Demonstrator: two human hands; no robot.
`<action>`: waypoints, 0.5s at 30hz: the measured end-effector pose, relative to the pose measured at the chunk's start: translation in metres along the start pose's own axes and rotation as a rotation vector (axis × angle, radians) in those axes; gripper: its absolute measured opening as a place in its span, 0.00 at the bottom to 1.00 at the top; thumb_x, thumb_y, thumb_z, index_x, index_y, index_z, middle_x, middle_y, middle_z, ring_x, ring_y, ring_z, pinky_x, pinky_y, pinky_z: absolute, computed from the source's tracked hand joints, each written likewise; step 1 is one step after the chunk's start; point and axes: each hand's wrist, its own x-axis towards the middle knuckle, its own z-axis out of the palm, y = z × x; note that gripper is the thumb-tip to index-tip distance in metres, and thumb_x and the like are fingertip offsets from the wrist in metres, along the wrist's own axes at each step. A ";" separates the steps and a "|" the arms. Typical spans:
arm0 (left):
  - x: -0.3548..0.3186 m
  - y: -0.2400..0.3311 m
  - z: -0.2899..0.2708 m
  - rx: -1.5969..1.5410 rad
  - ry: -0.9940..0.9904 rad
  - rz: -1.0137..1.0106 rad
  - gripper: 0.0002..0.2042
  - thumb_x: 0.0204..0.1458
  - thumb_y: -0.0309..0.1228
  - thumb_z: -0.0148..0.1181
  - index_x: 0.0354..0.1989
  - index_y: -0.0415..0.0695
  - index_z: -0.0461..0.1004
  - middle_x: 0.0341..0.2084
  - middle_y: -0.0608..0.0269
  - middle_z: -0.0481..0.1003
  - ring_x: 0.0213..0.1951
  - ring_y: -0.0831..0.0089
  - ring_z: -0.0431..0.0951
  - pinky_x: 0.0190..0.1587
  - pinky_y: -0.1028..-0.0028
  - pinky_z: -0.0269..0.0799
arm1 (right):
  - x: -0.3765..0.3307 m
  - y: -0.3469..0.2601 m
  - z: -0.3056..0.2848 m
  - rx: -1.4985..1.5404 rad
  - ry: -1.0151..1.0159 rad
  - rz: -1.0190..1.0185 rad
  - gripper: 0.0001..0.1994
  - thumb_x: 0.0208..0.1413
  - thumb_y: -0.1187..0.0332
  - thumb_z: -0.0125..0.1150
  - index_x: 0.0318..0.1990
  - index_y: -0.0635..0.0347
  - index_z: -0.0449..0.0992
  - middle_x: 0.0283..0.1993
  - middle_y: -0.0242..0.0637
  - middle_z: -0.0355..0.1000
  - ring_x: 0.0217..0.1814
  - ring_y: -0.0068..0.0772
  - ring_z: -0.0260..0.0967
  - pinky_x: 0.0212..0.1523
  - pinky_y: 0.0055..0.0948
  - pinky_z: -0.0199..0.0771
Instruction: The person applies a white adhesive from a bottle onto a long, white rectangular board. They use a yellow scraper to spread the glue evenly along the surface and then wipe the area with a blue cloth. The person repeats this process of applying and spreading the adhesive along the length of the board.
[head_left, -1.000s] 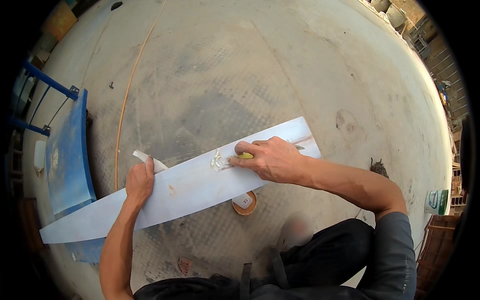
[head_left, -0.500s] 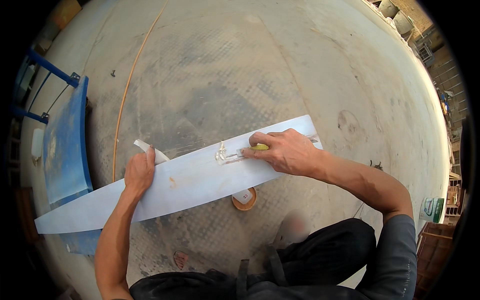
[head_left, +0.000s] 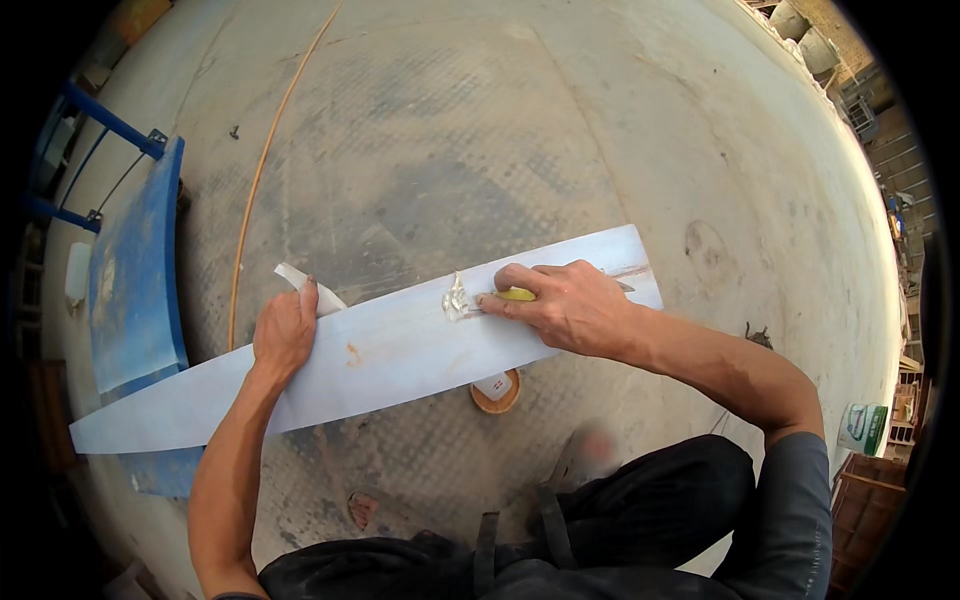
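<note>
At the lower edge of the frame, the person's dark trousers (head_left: 640,505) are filling the nearest space, one bent knee pointing toward the right. Just beyond them, near the centre, a round tan bowl (head_left: 501,408) is sitting on the floor (head_left: 640,130), with a white object (head_left: 493,386) inside that the panel is partly covering. The long, pale panel (head_left: 390,375) is stretching across the middle of the frame, its narrow tip lying at the left and its broad end slanting up to the right of centre. Left of centre, the left hand (head_left: 285,325) is resting at the panel's upper edge; its fingers are mostly hidden, so I cannot tell how they are closing. A white strip (head_left: 290,274) is jutting out beside its thumb. Right of centre, the right hand (head_left: 578,308) is pinching a scraper with a yellow-green handle (head_left: 518,295) between its fingers, just beside a glossy, wet-looking smear (head_left: 456,300) on the panel. At the left, a blue platform (head_left: 140,280) is standing beyond the panel's tip. At the far right, a white-and-green bucket (head_left: 858,428) is standing. Farther off, an orange hose (head_left: 262,165) is curving toward the top edge.
</note>
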 end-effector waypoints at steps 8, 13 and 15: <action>-0.002 -0.003 -0.002 -0.005 -0.023 -0.019 0.31 0.69 0.47 0.42 0.25 0.31 0.77 0.24 0.31 0.74 0.31 0.32 0.74 0.39 0.44 0.67 | -0.004 0.005 -0.004 0.034 -0.040 -0.034 0.20 0.52 0.74 0.63 0.55 0.53 0.77 0.48 0.33 0.68 0.39 0.34 0.78 0.31 0.35 0.79; 0.000 -0.006 0.002 0.013 -0.022 0.002 0.32 0.69 0.47 0.42 0.24 0.31 0.77 0.24 0.31 0.74 0.31 0.32 0.74 0.39 0.44 0.67 | 0.024 -0.017 0.002 0.034 -0.003 -0.061 0.21 0.52 0.75 0.62 0.56 0.50 0.78 0.49 0.33 0.68 0.41 0.34 0.78 0.31 0.34 0.79; -0.001 -0.006 0.000 0.010 -0.017 0.000 0.32 0.69 0.48 0.42 0.24 0.31 0.77 0.24 0.31 0.74 0.30 0.32 0.75 0.39 0.45 0.68 | 0.016 -0.009 0.005 0.029 0.023 -0.074 0.24 0.49 0.77 0.64 0.56 0.49 0.79 0.49 0.31 0.69 0.39 0.33 0.78 0.28 0.33 0.77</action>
